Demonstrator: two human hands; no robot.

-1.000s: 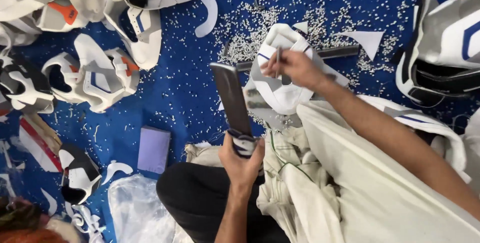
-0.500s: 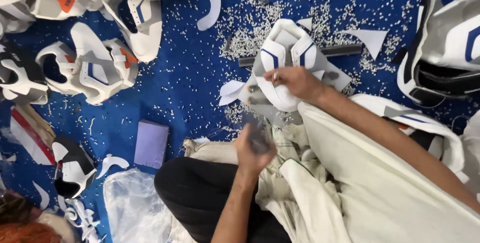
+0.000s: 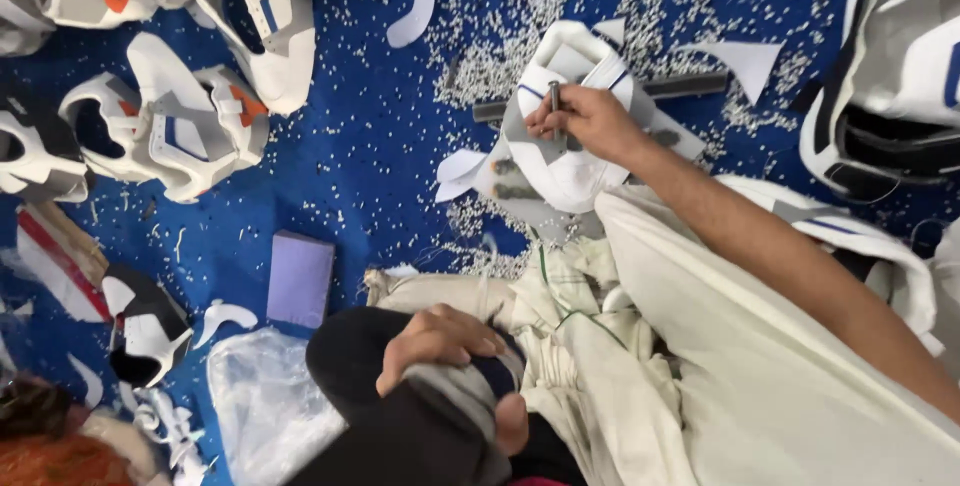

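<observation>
My right hand rests on a white shoe upper with grey and blue trim, lying on the blue mat. Its fingers pinch a thin metal punch held upright against the upper. A dark metal bar lies under the upper's far side. My left hand is low by my dark-clad knee, closed over the end of a grey and dark flat tool. Most of that tool is hidden by the hand and the knee.
Small white punched bits litter the blue mat. Shoe uppers are piled at the top left and at the right. A purple block and a clear plastic bag lie near my knee. Cream cloth covers my lap.
My left hand held the dark flat tool upright beside the upper, then swung it down and drew back to my knee. My right hand stayed on the upper.
</observation>
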